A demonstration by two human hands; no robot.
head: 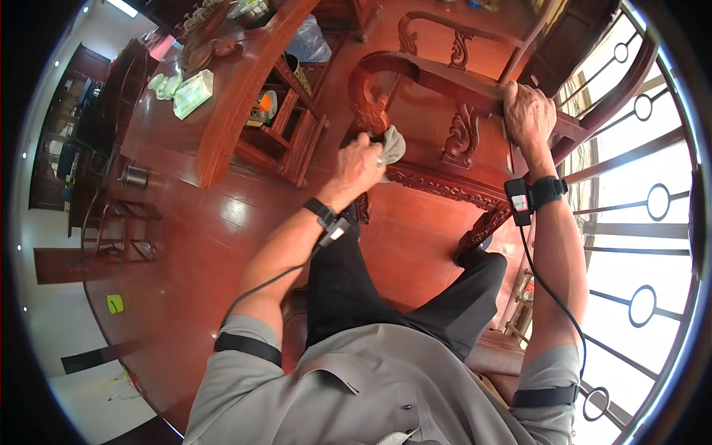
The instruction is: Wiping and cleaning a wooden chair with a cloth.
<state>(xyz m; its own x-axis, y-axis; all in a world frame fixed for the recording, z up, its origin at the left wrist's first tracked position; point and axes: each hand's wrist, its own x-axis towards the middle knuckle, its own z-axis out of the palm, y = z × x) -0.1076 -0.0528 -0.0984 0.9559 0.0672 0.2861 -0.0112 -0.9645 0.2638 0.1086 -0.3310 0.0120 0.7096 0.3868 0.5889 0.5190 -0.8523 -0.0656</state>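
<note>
Before me stands a carved reddish wooden armchair (439, 178), its curved armrest (445, 78) running across the upper middle of the head view. My left hand (359, 164) holds a bunched grey cloth (392, 146) against or close to the carved front end of that armrest. The fingers are bent around part of the cloth. My right hand (529, 114) is closed over the rear part of the armrest, near the chair's back. Carved supports (463, 136) stand between the armrest and the seat. Both wrists wear black straps with small devices and cables.
A wooden table (167, 142) at the left bears a tissue pack (193, 93), cups and a teapot (224, 47). Below it are open drawers (283, 114). Another carved armrest (461, 28) lies beyond. Barred windows (639, 222) line the right; a stool (125, 231) stands far left.
</note>
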